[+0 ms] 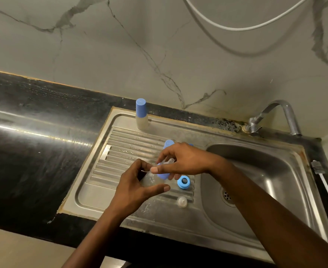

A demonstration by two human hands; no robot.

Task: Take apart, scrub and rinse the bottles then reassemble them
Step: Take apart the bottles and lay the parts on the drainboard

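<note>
Over the ribbed drainboard I hold a clear bottle in my left hand, fingers curled around its body. My right hand meets it from the sink side, thumb and fingers pinching a blue collar with a clear teat at the bottle's mouth. A blue ring lies on the drainboard just beside my right hand, and a clear disc sits near it, toward me. A capped bottle stands upright at the far edge. A blue cap shows behind my right hand. The basin lies right, under the tap.
</note>
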